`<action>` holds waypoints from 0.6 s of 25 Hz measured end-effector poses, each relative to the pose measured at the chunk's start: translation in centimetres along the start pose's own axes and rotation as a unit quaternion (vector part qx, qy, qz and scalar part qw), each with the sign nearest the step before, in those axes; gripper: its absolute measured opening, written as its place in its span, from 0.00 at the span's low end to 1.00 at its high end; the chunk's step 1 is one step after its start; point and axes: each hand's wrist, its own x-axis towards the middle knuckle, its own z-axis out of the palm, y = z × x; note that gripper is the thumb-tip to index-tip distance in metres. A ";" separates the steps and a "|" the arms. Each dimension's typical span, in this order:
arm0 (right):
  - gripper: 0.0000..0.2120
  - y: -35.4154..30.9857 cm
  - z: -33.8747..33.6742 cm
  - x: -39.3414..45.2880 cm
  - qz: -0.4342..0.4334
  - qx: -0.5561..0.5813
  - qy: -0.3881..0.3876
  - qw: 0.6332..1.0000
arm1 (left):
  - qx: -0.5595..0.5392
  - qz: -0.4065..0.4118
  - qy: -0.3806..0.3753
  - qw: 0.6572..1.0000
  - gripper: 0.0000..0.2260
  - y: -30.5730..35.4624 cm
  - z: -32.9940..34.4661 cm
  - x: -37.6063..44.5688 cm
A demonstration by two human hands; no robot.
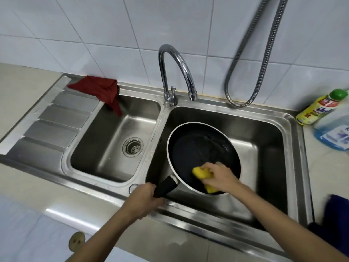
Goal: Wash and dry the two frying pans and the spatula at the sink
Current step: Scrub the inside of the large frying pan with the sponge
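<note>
A black non-stick frying pan (198, 148) with a pale rim is held tilted over the right basin of the steel sink (264, 133). My left hand (145, 199) grips its black handle (165, 188) at the basin's front left corner. My right hand (219, 176) presses a yellow sponge (201, 173) against the pan's inner surface near its front edge. The pan's inside looks wet. No second pan or spatula is in view.
A chrome tap (175, 72) arches over the divider; no water runs. A red cloth (102, 91) hangs over the left basin's back corner. A yellow soap bottle (319, 108), a blue bottle (334, 133) and a dark blue cloth (338, 214) are on the right counter. A metal hose (264, 53) hangs on the wall.
</note>
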 end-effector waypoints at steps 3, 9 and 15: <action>0.22 -4.5 3.1 0.7 -0.068 0.109 0.039 0.991 | 0.057 0.026 -0.018 0.998 0.11 0.8 0.2 -0.3; 0.26 -1.4 1.7 7.0 -0.011 -0.055 0.115 0.992 | 0.021 0.018 -0.028 0.999 0.14 0.5 -0.2 -1.7; 0.26 3.9 -1.1 3.6 0.067 -0.087 0.087 0.990 | -0.098 0.009 -0.026 0.995 0.14 -0.2 -0.4 -1.7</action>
